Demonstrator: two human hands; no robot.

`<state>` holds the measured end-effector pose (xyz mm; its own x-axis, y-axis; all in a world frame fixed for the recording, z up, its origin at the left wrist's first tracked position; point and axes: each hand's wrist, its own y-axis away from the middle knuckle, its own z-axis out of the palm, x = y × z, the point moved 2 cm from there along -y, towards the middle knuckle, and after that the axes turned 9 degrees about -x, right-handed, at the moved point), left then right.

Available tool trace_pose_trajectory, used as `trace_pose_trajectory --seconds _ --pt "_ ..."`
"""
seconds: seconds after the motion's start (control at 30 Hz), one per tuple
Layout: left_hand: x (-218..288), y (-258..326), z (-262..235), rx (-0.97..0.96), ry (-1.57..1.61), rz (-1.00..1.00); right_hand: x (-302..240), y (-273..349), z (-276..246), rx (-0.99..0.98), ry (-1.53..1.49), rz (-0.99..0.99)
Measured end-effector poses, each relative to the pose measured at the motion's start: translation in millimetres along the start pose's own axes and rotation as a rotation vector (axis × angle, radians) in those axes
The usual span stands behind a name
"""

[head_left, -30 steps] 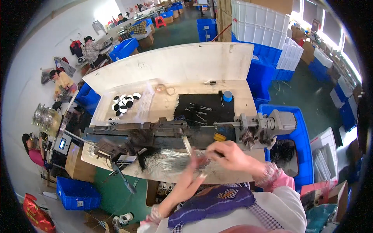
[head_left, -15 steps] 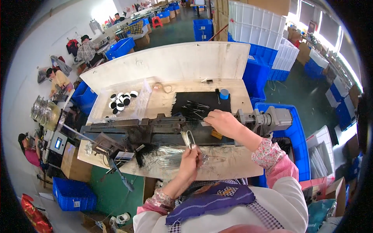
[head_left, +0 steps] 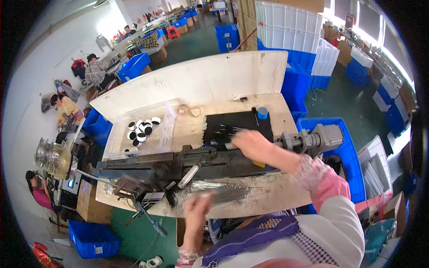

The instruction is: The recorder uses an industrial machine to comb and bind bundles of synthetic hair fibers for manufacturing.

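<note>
A dark metal bench machine (head_left: 210,163) with a grey motor (head_left: 328,136) at its right end stretches across the wooden table. My right hand (head_left: 252,146) is over the machine's middle, fingers closed around a small grey piece at their tips that I cannot make out. Close to the table's front edge is my left hand (head_left: 198,210), smeared by motion. Its fingers and anything in them are unclear. Thin silvery wires (head_left: 228,194) lie beyond it, next to a clump of black bristles (head_left: 171,198). A pale bar (head_left: 188,176) slants from the machine's front.
Small black brushes with wire stems (head_left: 225,130) lie on a black cloth (head_left: 263,129) behind the machine, near a blue-topped round container (head_left: 262,113). A clear plastic basket (head_left: 167,127) holds several white-and-black round pieces (head_left: 142,130). Blue bins (head_left: 353,169) stand at right. Several people work at left.
My left hand has moved down and left, away from the machine; the wire loop it held no longer shows. The right hand stays at the machine. The whole view has shifted slightly.
</note>
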<state>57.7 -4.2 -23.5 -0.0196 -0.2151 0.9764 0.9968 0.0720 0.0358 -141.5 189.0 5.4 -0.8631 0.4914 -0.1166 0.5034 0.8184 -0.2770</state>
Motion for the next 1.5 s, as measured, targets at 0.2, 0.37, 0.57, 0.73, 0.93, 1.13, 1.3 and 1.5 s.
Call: trace_pose_trajectory --seconds 0.2,0.37,0.57,0.73,0.93,1.13,1.3,1.5 --pt "-25 -100 64 -0.311 -0.892 0.286 30 -34 3 -0.183 -0.019 0.122" --pt "-7 -140 93 -0.375 -0.976 0.154 27 33 -30 -0.127 -0.421 0.047" --pt "18 -137 80 -0.269 -1.497 0.458 17 17 -6 0.027 -0.315 -0.105" --pt "49 -116 60 -0.200 -1.794 0.674 -14 6 -9 0.159 -0.251 -0.142" --pt "58 -106 40 0.312 -1.445 0.819 -4 -10 -4 0.293 -0.452 -0.162" --pt "-31 -42 30 0.120 -0.441 0.226 -7 -22 9 0.126 -0.512 -0.122" --pt "-77 -25 8 0.073 -0.096 -0.043 -19 -17 15 0.163 -0.424 -0.172" --pt "-51 -43 -1 0.092 0.316 -0.216 -17 -19 28 0.103 -0.329 -0.150"
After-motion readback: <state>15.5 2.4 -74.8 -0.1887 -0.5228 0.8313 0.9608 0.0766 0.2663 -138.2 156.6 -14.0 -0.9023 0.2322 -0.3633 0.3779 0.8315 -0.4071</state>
